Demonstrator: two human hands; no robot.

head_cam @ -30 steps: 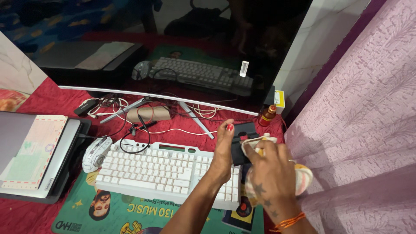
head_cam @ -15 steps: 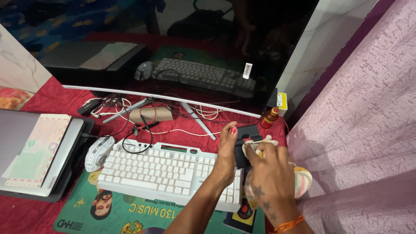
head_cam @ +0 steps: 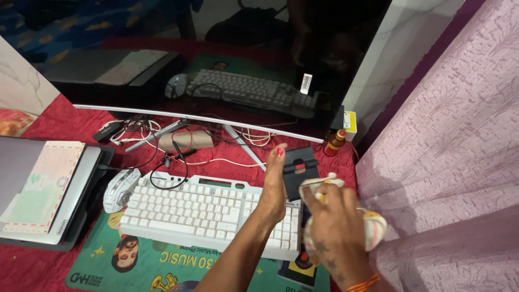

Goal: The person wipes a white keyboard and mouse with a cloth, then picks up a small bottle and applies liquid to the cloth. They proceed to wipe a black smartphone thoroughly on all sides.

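My left hand grips a small black flat stand-like object and holds it upright over the right end of the white keyboard. My right hand is closed on a pale patterned cloth. It presses the cloth against the lower right of the black object. The cloth covers part of the object's lower edge.
A curved dark monitor stands behind the keyboard, with tangled cables and a brown pouch under it. A white mouse and a laptop with a paper on it lie left. A small bottle and pink curtain are right.
The black object and both hands have shifted slightly up and left over the keyboard's end. My right hand keeps the cloth against the object.
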